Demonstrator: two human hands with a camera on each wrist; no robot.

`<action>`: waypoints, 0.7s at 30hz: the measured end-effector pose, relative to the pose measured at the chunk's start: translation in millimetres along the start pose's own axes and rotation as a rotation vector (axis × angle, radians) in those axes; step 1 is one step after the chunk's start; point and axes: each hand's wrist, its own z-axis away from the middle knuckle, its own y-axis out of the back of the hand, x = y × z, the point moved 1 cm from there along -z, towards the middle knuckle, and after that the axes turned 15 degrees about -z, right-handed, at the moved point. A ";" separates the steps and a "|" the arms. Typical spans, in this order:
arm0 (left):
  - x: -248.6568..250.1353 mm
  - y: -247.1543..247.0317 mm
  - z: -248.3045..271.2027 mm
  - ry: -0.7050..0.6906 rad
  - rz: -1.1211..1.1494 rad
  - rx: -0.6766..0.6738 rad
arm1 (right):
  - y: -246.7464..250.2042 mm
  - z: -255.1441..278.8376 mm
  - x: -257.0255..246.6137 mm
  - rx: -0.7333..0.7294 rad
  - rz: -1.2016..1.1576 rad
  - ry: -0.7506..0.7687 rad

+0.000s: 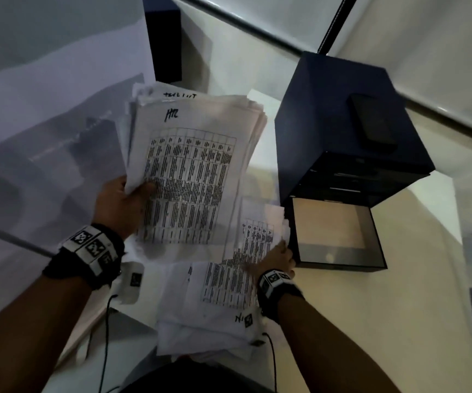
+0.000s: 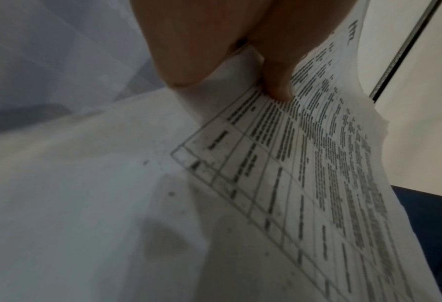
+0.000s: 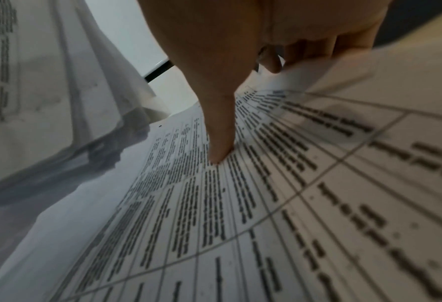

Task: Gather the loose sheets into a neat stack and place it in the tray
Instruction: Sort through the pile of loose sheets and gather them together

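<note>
Head view showed the left hand (image 1: 121,202) raised above the desk, thumb on top and fingers underneath, pinching a thick, ragged bundle of printed sheets (image 1: 192,171) by its lower left corner. The left wrist view confirmed the thumb (image 2: 276,81) pressed onto the table printed on the top page. The bundle fanned at its far edges and sagged away from the grip, so it looked light but floppy, the pages likely to slide over one another. A hold at one corner seemed poor for squaring it; taking both long edges and tapping the short edge on the desk would probably suit it better. The right hand (image 1: 274,258) lay low on the loose sheets on the desk (image 1: 229,282). In the right wrist view its thumb (image 3: 219,130) pressed down on a printed page while the other fingers (image 3: 305,51) curled round the page's lifted edge, so it appeared to be picking that sheet up. More pages lay heaped and crumpled toward the person's body. Just beside the right hand stood the open tray (image 1: 334,231), a drawer pulled out at the bottom of a dark blue drawer unit (image 1: 328,114), its pale floor bare. A dark phone (image 1: 371,123) lay on top of the unit. The white desk (image 1: 416,251) was dimly lit, with thin cables trailing near its front edge.
</note>
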 end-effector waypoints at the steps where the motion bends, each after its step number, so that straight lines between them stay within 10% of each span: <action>1: -2.7 1.9 1.8 0.025 -0.002 -0.009 | -0.1 -2.6 -0.2 -0.021 -0.039 0.017; 9: -33.3 -3.8 7.5 0.191 0.061 -0.076 | 13.6 1.8 2.3 0.106 -0.357 0.067; 21: -80.5 -74.7 18.2 0.375 -0.109 -0.474 | 186.7 87.4 -74.8 0.561 -0.149 0.661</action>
